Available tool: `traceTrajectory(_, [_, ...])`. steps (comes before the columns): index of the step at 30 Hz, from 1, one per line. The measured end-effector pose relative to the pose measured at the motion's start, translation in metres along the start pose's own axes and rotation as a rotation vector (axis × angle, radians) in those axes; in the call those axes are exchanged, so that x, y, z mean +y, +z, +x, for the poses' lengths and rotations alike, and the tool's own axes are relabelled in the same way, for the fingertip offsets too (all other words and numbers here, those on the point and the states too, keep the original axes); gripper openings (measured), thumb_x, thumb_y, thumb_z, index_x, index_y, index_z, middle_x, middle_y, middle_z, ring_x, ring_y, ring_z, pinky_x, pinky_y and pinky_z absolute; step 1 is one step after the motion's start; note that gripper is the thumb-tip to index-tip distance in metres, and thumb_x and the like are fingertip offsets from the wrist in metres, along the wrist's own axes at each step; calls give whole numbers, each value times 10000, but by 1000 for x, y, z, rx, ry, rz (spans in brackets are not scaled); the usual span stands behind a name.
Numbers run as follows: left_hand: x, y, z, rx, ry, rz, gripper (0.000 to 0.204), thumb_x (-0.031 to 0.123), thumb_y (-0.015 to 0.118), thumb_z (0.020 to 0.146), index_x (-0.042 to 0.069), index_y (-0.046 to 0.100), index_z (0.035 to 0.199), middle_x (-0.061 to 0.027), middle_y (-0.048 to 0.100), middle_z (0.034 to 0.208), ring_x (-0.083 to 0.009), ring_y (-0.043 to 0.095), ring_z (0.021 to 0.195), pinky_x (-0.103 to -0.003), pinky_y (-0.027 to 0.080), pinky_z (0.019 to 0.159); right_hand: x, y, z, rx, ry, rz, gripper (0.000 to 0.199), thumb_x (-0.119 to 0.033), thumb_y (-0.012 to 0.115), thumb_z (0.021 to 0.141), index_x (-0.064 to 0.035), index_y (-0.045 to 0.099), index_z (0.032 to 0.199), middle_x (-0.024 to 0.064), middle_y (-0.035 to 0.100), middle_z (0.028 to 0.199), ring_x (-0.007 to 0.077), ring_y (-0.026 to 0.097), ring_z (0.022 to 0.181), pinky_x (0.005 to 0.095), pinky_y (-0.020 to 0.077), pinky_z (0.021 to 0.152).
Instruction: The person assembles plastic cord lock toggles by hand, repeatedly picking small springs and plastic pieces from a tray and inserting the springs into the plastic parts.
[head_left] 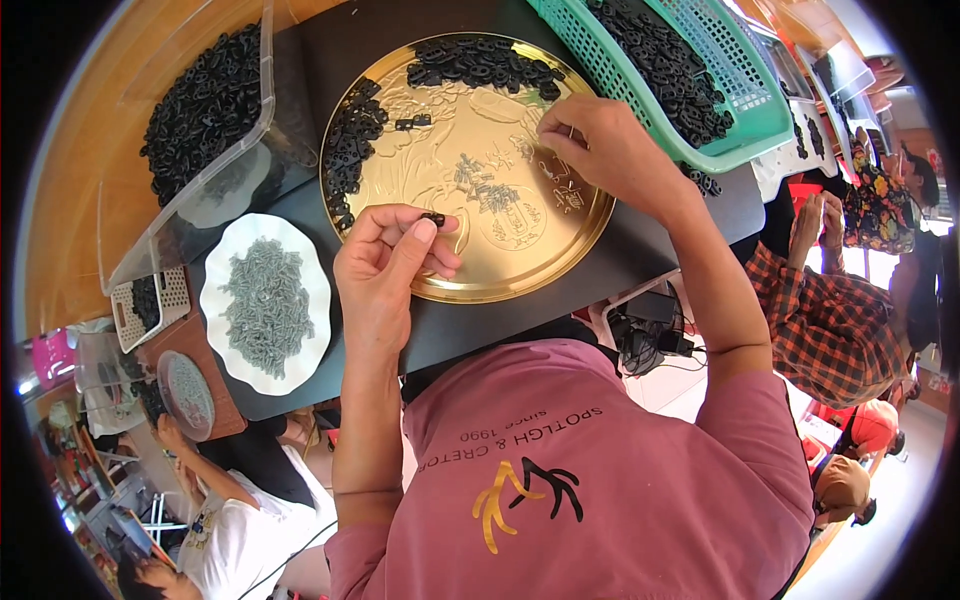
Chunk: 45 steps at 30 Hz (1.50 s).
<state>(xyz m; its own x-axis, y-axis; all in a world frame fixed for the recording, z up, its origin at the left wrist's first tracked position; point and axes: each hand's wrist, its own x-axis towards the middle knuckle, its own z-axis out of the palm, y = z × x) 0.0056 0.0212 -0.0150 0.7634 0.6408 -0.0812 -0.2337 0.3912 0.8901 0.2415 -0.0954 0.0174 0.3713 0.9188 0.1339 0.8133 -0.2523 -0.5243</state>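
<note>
My left hand [392, 250] is closed over the near left of a round gold tray [565, 245], pinching a small black plastic part [433, 218] between thumb and fingers. At the tray's right side my right hand [605, 145] has its fingers drawn together; whatever lies between the tips is too small to make out. Just below those fingers are thin metal pins [568, 195]. A loose pile of small silvery pieces [485, 185] sits mid-tray. Black plastic parts [485, 62] are heaped along the far and left rim, and a few [412, 122] lie apart from them.
Left of the tray stand a clear bin [268, 70] of black parts and a white scalloped plate [213, 300] piled with small grey pieces [265, 310]. A green basket [745, 150] of black parts is at the far right. Other people [825, 310] sit on both sides.
</note>
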Motion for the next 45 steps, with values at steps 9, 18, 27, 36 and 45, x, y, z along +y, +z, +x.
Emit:
traceTrajectory(9, [0,1,-1,-10,-13,4,113,9,567,914,-28,549,1019,-189,671,897,-165,646,693,-253,528,633,-7,4,-23,-36,-9,-77,121,-110,631,831,1,646,876,145,611,811,328,608,717,378,482,647])
traceTrajectory(18, [0,2,-2,-14,-9,6,114,6,567,914,-27,548,1021,-179,668,891,-162,646,705,-250,526,633,-8,10,-19,26,-15,-100,116,-116,629,836,-11,654,877,132,617,816,330,611,711,388,487,647])
traceTrajectory(27, [2,3,-2,-12,-9,16,113,7,566,915,-28,547,1021,-162,662,863,-163,649,718,-250,525,633,-10,20,-6,15,16,-164,189,-200,624,830,-18,674,837,139,648,841,335,639,751,409,513,681])
traceTrajectory(36, [1,2,-1,-11,-11,9,108,22,577,913,-29,554,1006,-181,670,908,-151,646,715,-244,527,640,-7,15,16,-113,-159,-318,133,-137,606,783,-5,590,772,141,614,772,330,616,729,410,493,662])
traceTrajectory(45, [7,2,-1,-11,-101,-41,107,41,586,911,-23,560,994,-187,676,933,-138,641,665,-234,534,604,-28,10,9,-44,-49,156,106,-15,612,800,1,600,904,67,596,723,148,591,660,281,478,628])
